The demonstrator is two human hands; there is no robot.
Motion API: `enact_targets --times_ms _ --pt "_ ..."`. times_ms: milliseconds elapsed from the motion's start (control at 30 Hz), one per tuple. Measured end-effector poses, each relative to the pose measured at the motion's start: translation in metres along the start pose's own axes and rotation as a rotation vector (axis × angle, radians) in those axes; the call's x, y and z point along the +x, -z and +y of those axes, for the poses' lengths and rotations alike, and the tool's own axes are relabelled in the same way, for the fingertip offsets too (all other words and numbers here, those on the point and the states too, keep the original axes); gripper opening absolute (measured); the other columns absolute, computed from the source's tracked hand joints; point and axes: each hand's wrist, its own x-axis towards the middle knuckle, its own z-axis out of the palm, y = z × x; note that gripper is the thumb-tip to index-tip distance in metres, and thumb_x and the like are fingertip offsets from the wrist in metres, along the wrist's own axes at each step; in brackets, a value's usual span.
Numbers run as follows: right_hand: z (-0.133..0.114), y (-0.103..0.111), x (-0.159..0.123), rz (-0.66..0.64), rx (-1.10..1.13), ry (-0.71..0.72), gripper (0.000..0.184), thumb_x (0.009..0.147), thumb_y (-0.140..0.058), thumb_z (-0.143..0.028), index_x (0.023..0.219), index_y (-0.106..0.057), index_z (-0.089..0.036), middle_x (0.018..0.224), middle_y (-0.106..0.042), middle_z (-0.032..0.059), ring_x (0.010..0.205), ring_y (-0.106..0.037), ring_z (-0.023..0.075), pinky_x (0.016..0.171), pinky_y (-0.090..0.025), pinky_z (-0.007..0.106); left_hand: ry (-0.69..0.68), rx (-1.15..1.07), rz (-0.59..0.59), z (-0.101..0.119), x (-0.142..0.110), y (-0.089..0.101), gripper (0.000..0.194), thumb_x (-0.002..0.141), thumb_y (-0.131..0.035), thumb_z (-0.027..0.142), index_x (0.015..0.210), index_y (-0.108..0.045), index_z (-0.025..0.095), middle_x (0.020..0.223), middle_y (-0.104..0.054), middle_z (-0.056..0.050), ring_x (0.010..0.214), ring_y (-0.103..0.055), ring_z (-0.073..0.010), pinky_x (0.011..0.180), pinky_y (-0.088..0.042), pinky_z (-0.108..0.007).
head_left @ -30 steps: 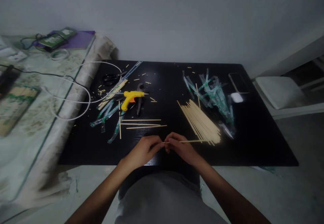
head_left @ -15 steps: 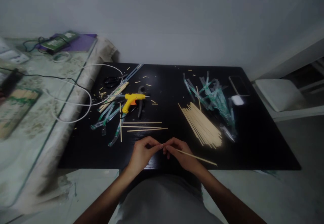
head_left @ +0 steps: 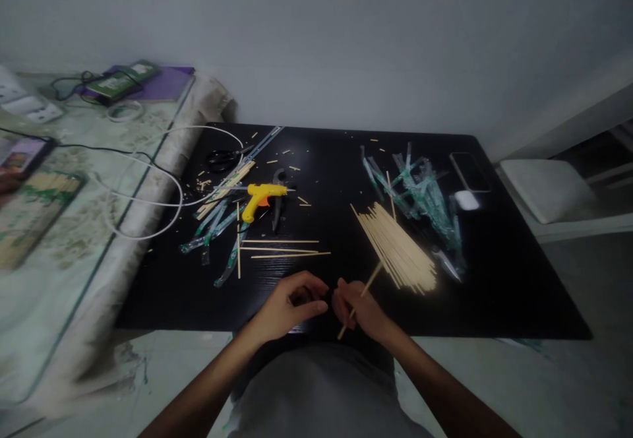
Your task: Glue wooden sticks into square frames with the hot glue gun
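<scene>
My right hand (head_left: 363, 307) grips a thin wooden stick (head_left: 372, 280), which slants between its fingers with the lower end poking out below. My left hand (head_left: 291, 303) is just to the left, thumb and fingers apart, holding nothing that I can see. Beyond the hands, several loose sticks (head_left: 281, 249) lie on the black table (head_left: 316, 161), one of them crosswise at their left end. Right of my right hand is a thick bundle of sticks (head_left: 400, 250). A yellow glue gun (head_left: 260, 197) rests farther back on the left.
Black-handled scissors (head_left: 221, 159), plastic wrappers (head_left: 428, 204), a phone (head_left: 469, 171) and a white case (head_left: 466, 200) lie around the table. A white cable (head_left: 178, 204) loops over the left edge. Another person's hand (head_left: 7, 181) shows at far left, near packed sticks (head_left: 42, 207).
My hands have parted, the left letting go of the stick's end. In my right hand the stick has swung from pointing right toward me to slanting up and away.
</scene>
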Motion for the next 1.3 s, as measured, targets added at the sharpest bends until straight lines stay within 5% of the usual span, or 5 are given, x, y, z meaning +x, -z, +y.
enact_targets --times_ms 133,633,900,1033,1300 --pt "-0.009 -0.006 -0.003 -0.125 -0.191 -0.020 0.073 0.099 -0.051 -0.075 0.052 -0.033 -0.022 0.049 -0.025 -0.0071 0.047 -0.022 0.0069 0.048 -0.014 0.029 -0.045 -0.049 0.019 0.004 0.002 -0.002 0.041 0.095 -0.067 0.055 0.113 -0.076 0.019 0.091 -0.075 -0.006 0.081 -0.069 -0.0179 0.069 -0.054 -0.027" --pt "-0.030 -0.006 0.010 -0.316 -0.430 -0.040 0.061 0.101 -0.057 -0.054 0.053 -0.037 -0.021 0.048 -0.034 -0.0067 0.047 -0.032 0.0075 0.050 -0.020 0.029 -0.095 0.018 0.221 0.008 -0.002 0.041 0.036 0.097 -0.069 0.053 0.087 -0.068 0.018 0.068 -0.064 0.001 0.058 -0.056 -0.0108 0.057 -0.045 -0.023" --pt "-0.014 -0.006 0.010 -0.121 -0.258 -0.049 0.047 0.102 -0.053 -0.062 0.080 -0.062 -0.021 0.061 -0.052 -0.0057 0.051 -0.048 0.0107 0.051 -0.034 0.024 -0.155 0.267 0.000 0.000 -0.004 0.019 0.027 0.100 -0.065 0.037 0.081 -0.073 0.019 0.078 -0.070 -0.002 0.075 -0.063 -0.0149 0.072 -0.047 -0.027" --pt "-0.011 -0.005 0.011 -0.068 -0.238 0.016 0.045 0.100 -0.058 -0.060 0.087 -0.072 -0.019 0.076 -0.064 -0.0007 0.070 -0.055 0.0139 0.065 -0.040 0.026 -0.158 0.362 -0.094 0.004 -0.005 0.023 0.029 0.106 -0.053 0.035 0.090 -0.072 0.020 0.085 -0.072 -0.003 0.081 -0.065 -0.0161 0.079 -0.049 -0.028" --pt "-0.013 -0.006 0.010 -0.071 -0.270 0.043 0.036 0.101 -0.061 -0.048 0.089 -0.078 -0.019 0.075 -0.069 -0.0011 0.068 -0.055 0.0139 0.065 -0.037 0.026 -0.129 0.488 -0.190 0.014 -0.009 0.035 0.021 0.104 -0.053 0.028 0.102 -0.073 0.022 0.089 -0.073 -0.002 0.078 -0.066 -0.0153 0.071 -0.047 -0.026"
